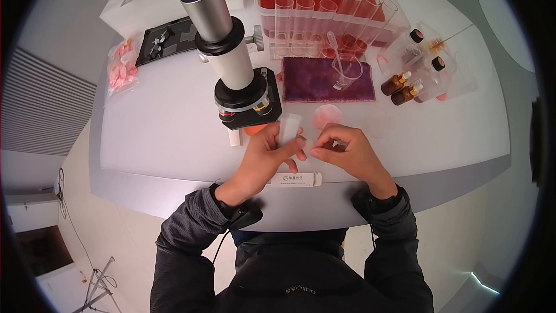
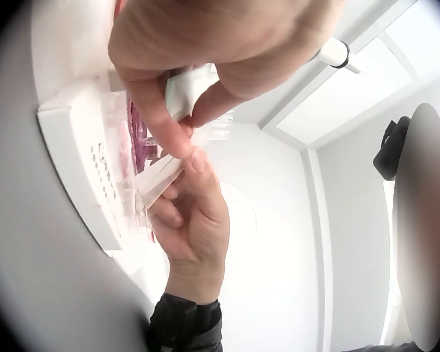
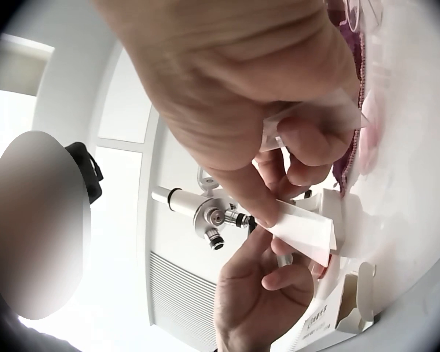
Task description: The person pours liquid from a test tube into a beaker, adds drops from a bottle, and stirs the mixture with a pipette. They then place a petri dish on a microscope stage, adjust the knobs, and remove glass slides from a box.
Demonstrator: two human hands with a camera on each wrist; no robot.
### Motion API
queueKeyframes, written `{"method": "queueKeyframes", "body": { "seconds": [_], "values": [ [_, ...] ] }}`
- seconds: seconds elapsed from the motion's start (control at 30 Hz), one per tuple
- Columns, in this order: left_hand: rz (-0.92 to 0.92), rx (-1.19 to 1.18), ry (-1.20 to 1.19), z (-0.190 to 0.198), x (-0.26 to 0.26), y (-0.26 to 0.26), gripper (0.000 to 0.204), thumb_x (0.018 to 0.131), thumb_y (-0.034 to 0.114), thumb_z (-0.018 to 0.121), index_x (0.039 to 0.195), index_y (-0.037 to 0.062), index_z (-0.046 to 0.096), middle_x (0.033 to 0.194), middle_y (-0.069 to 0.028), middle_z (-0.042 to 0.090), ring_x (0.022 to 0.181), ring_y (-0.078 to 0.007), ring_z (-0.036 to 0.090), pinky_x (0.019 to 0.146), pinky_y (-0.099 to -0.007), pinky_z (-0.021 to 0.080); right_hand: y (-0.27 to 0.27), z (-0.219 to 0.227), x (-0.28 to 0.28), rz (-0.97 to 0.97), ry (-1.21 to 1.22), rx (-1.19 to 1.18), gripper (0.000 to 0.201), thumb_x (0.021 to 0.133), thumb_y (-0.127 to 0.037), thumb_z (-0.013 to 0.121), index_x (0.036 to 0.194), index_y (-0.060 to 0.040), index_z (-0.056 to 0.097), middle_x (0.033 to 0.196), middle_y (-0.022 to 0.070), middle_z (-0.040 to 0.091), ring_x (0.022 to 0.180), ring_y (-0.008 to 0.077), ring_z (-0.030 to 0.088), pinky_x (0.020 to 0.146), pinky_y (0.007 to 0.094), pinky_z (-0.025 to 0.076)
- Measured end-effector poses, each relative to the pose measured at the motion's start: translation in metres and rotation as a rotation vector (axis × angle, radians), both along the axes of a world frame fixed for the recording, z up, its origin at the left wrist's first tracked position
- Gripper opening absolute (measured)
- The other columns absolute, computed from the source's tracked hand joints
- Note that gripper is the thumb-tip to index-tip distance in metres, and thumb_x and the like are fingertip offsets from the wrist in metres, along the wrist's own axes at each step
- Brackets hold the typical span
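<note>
Bare left hand [image 1: 263, 153], thumb and fingers nearly closed, pinches a flat white card [image 1: 292, 122]; bare right hand [image 1: 351, 149], fingers curled, holds thin clear plastic [image 3: 319, 116] above the white surface [image 1: 440, 145].

Bright, diffuse light washed over the smooth white tabletop [image 1: 440, 139]; fisheye distortion curved the outer areas, black vignetting darkened corners, and wrist-view backgrounds glared.

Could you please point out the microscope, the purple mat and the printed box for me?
Microscope [image 1: 230, 68]: head view, on its white tube.
Purple mat [image 1: 310, 81]: head view, on its bare left part.
Printed box [image 1: 293, 180]: head view, on its printed face.
</note>
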State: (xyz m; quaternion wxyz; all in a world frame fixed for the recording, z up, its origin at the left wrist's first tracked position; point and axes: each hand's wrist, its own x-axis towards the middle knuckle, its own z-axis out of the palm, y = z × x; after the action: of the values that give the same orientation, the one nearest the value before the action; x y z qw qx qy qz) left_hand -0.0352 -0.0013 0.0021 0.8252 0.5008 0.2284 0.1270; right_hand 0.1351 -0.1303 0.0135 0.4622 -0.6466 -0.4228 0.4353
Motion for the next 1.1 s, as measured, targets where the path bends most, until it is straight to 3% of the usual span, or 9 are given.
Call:
{"method": "queueKeyframes", "body": {
  "seconds": [0.13, 0.23, 0.43, 0.53, 0.63, 0.73, 0.93, 1.1],
  "values": [
    [-0.029, -0.047, -0.048, -0.001, -0.002, 0.001, 0.024, 0.099, 0.011, 0.054, 0.12, -0.0016, 0.053, 0.103, -0.0084, 0.062, 0.088, -0.0177, 0.064, 0.064, -0.0312, 0.055, 0.0, -0.002, 0.003, -0.013, 0.035, 0.01, 0.014, 0.087, -0.014, 0.073, 0.085, -0.0014, 0.067, 0.077, -0.001, 0.062, 0.071, 0.006, 0.055, 0.063, 0.0227, 0.044],
    [-0.047, -0.078, -0.069, -0.004, -0.002, 0.002, 0.025, 0.102, 0.014, 0.051, 0.122, -0.0015, 0.051, 0.106, -0.0075, 0.062, 0.093, -0.0162, 0.062, 0.07, -0.0321, 0.055, 0.0, 0.0, 0.003, -0.035, 0.091, 0.049, 0.014, 0.087, -0.014, 0.072, 0.084, -0.0017, 0.067, 0.074, -0.0013, 0.061, 0.067, 0.005, 0.053, 0.06, 0.0218, 0.042],
    [-0.035, -0.099, -0.062, 0.001, -0.001, -0.005, 0.029, 0.1, 0.008, 0.049, 0.128, -0.0011, 0.048, 0.114, -0.0085, 0.061, 0.098, -0.0163, 0.06, 0.081, -0.0319, 0.053, -0.003, 0.008, 0.005, -0.038, 0.397, -0.075, 0.014, 0.09, -0.015, 0.07, 0.085, -0.0022, 0.066, 0.068, 0.0, 0.061, 0.059, 0.0037, 0.05, 0.055, 0.0196, 0.038],
    [-0.196, -0.012, -0.047, -0.011, -0.004, 0.002, 0.035, 0.097, 0.003, 0.048, 0.131, -0.002, 0.046, 0.12, -0.0103, 0.058, 0.103, -0.0174, 0.06, 0.088, -0.0325, 0.052, -0.001, 0.006, 0.004, -0.042, 0.292, -0.058, 0.015, 0.091, -0.015, 0.069, 0.086, -0.0013, 0.065, 0.068, 0.001, 0.062, 0.061, 0.0047, 0.053, 0.055, 0.0191, 0.039],
    [-0.234, -0.212, -0.151, -0.001, -0.002, -0.002, 0.037, 0.094, -0.001, 0.048, 0.131, -0.0028, 0.046, 0.122, -0.011, 0.057, 0.108, -0.0182, 0.06, 0.093, -0.0342, 0.052, 0.0, 0.009, 0.0, -0.105, 0.253, -0.014, 0.014, 0.09, -0.014, 0.069, 0.087, -0.0004, 0.065, 0.067, 0.0009, 0.061, 0.062, 0.005, 0.055, 0.055, 0.0193, 0.04],
    [-0.268, -0.222, -0.158, 0.0, -0.001, -0.001, 0.034, 0.096, 0.0, 0.048, 0.13, -0.0029, 0.046, 0.121, -0.0117, 0.058, 0.112, -0.019, 0.06, 0.095, -0.0351, 0.052, -0.001, 0.006, 0.0, -0.114, 0.275, 0.001, 0.013, 0.09, -0.012, 0.07, 0.087, 0.0006, 0.066, 0.067, 0.0003, 0.061, 0.064, 0.0053, 0.057, 0.055, 0.02, 0.04],
    [-0.299, -0.022, -0.149, -0.003, 0.003, -0.006, 0.027, 0.102, 0.006, 0.047, 0.127, -0.0033, 0.046, 0.118, -0.0131, 0.059, 0.106, -0.0187, 0.063, 0.088, -0.0322, 0.055, 0.0, -0.001, -0.001, -0.123, 0.204, 0.012, 0.015, 0.089, -0.013, 0.072, 0.088, 0.001, 0.066, 0.069, 0.0001, 0.061, 0.062, 0.0043, 0.054, 0.055, 0.0207, 0.041],
    [-0.297, -0.013, -0.149, -0.008, 0.002, -0.006, 0.023, 0.102, 0.005, 0.046, 0.124, -0.004, 0.047, 0.115, -0.0123, 0.059, 0.101, -0.0182, 0.064, 0.082, -0.0319, 0.057, -0.001, -0.004, -0.005, -0.141, 0.152, 0.023, 0.012, 0.087, -0.01, 0.073, 0.086, 0.0002, 0.066, 0.071, 0.0018, 0.064, 0.061, 0.0042, 0.055, 0.055, 0.0192, 0.041]
  ]
}}
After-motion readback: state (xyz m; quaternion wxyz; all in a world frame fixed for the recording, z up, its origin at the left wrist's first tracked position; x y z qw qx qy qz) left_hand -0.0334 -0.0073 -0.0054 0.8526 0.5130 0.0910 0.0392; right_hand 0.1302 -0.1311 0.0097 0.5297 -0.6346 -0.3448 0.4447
